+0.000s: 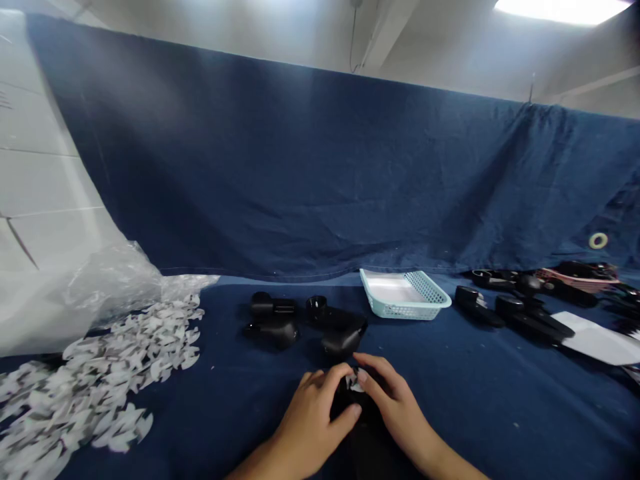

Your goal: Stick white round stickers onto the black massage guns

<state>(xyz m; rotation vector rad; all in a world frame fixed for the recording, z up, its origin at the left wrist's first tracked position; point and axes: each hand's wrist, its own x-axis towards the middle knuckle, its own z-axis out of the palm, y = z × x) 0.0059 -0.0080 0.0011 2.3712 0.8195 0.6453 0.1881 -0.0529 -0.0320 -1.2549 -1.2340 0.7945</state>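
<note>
Both my hands meet low in the middle of the view around a black plastic device, which looks like a massage gun. My left hand grips its side, and my right hand holds the other side, with fingertips at a small white film patch on its top. Most of the device is hidden by my fingers. Just beyond my hands lie several similar black devices, and more lie further right.
A pale blue plastic basket stands at the back against a hanging navy cloth. Left of it, white film scraps are heaped beside a clear plastic bag. A white sheet and a tape roll are at right.
</note>
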